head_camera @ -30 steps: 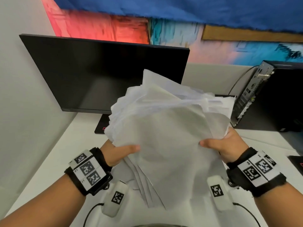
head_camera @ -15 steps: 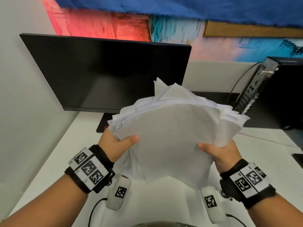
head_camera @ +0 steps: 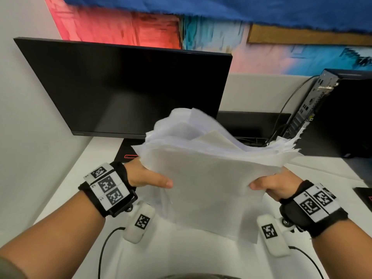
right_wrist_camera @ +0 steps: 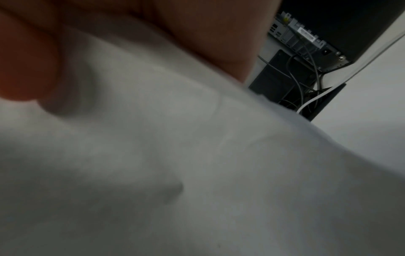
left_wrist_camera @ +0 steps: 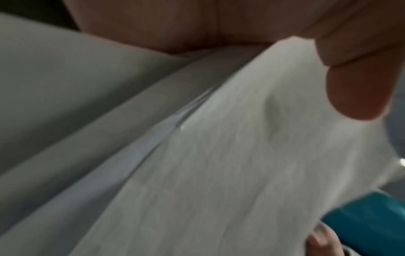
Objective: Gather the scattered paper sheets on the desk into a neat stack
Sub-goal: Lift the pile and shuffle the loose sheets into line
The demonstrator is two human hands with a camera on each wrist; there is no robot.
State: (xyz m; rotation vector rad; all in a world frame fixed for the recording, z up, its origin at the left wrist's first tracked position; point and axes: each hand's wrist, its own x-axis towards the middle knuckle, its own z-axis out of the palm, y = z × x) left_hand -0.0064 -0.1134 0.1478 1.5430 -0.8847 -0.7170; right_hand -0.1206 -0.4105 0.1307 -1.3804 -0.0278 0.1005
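White table [head_camera: 84, 178], black monitor [head_camera: 124, 87] at its back, desktop PC tower [head_camera: 342, 113] right of monitor. Paper sheets [head_camera: 209, 178] held in air in front of monitor, above table, edges fanned and uneven, likely lifted for squaring up. Left hand [head_camera: 145, 176] pinches the bundle's left edge, right hand [head_camera: 275, 186] its right edge, thumbs on top to keep sheets from sliding.

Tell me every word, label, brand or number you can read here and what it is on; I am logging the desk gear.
Nothing reads clearly.
Monitor: small logo on the lower left bezel, too small to read.
Wrist bands on the left hand and right hand: square coded markers with tiny digits, illegible.
Computer tower: white rear sticker, blurred.
Paper sheets: no print visible.
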